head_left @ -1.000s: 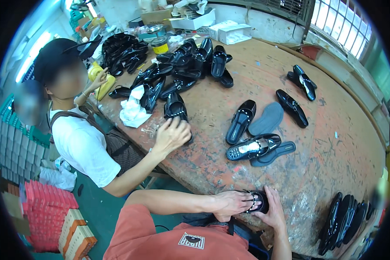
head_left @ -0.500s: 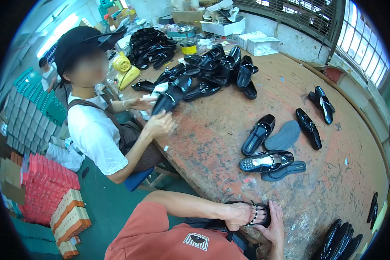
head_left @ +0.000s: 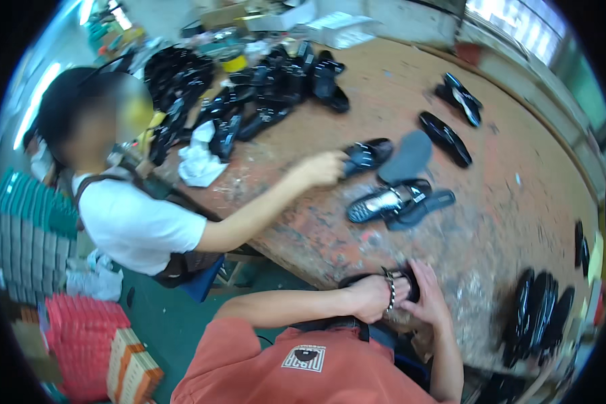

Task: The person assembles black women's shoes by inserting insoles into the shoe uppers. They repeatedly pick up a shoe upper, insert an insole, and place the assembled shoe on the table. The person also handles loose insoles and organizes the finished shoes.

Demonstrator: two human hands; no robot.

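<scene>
- Step in hand, my read from this end: work inside one dark shoe [head_left: 414, 284], prob. pressing the inside; can't be sure.
- My L hand [head_left: 372, 298] is in the shoe, fingers under the studded strap [head_left: 391, 291]. Fingertips hidden, so can't tell if they pinch or lie flat.
- My R hand [head_left: 429, 299] is clamped round the toe end, thumb twd the L fingers.
- Shoe's right at the grip, between both hands, by the near edge of the table [head_left: 518, 222].
- Next move, I'd judge, calls for a steady R hold on the toe & care w/ the strap whenever the L fingers shift or slide out.
- Ahead of the grip: a shoe w/ a pale patch inside [head_left: 377, 204], plus a loose grey sole [head_left: 409, 156]. Beside that sole, a co-worker [head_left: 138, 225] has an arm out to another black shoe [head_left: 369, 153].
- Containers: white box [head_left: 343, 30] & yellow can [head_left: 234, 64], both far ahead, left of the grip; red boxes [head_left: 87, 330] stacked well left. Contents n/a: can't see into any.
</scene>
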